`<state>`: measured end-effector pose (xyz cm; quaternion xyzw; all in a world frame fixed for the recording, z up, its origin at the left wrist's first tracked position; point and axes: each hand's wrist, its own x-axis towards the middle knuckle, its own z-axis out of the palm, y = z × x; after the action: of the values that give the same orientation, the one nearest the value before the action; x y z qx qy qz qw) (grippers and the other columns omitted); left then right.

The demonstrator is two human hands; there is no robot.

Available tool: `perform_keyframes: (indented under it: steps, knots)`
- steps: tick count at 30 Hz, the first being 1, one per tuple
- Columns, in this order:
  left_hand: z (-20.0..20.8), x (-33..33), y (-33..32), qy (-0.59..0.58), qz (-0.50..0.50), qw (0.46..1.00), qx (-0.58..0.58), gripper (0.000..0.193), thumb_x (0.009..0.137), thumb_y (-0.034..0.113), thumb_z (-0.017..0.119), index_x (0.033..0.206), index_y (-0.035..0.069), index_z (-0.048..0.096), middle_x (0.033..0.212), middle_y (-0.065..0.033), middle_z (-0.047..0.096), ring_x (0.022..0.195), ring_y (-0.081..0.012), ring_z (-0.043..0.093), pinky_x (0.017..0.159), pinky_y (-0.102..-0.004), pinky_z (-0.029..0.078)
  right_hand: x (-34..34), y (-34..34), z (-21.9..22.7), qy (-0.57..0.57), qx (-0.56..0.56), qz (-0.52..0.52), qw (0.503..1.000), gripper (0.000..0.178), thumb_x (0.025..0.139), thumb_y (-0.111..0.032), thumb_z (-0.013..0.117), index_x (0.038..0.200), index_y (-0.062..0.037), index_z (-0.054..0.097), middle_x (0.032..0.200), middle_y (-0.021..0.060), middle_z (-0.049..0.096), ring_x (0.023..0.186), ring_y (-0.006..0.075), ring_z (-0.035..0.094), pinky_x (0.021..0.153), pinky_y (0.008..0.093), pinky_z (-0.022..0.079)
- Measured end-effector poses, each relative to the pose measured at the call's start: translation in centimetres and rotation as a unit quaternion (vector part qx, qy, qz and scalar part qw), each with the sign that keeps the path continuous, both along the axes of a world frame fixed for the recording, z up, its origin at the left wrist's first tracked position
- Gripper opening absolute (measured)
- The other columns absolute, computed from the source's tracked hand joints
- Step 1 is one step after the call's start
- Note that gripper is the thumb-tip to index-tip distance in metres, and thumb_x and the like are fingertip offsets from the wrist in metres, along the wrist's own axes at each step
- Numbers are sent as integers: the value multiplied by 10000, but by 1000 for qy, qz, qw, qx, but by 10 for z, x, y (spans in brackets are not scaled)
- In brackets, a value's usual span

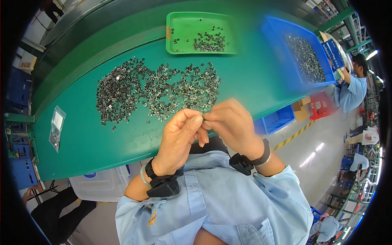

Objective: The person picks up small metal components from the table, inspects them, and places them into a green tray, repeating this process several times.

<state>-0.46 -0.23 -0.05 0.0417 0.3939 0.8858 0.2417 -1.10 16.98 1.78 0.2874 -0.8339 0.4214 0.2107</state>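
My left hand (179, 136) and my right hand (232, 124) meet at the near edge of the green table, fingertips pinched together. Between them is a small dark part (203, 117), mostly hidden by the fingers; its exact kind is too small to tell. My right hand is slightly blurred. Just beyond my fingers lies a wide spread of small shiny black-and-silver metal parts (185, 92), joined on the left to a denser heap (118, 90).
A green tray (179, 48) with similar parts sits at the far side. On the right stands a blue bin (281, 53) full of small parts. A clear plastic bag (56, 128) lies left. Below are a blue crate (279, 120) and a clear box (100, 185). A co-worker (353, 92) is at right.
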Motion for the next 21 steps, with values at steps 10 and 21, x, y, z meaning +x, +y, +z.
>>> perform_keyframes:
  steps: [10,21]
  knots:
    - [-4,1,3,-13,-9,998,61,145,941,178,532,967,36,514,876,-91,632,628,-126,567,555,-255,458,7,-2,-2,-54,-66,12,996,221,741,5,692,939,-59,617,862,65,612,786,222,594,663,315,479]
    - [-6,0,6,-31,-13,997,65,124,930,159,551,958,45,509,814,-69,611,597,-136,558,527,-254,454,8,0,-4,-86,-85,27,992,213,752,0,691,945,-52,615,879,80,620,790,228,601,665,313,483]
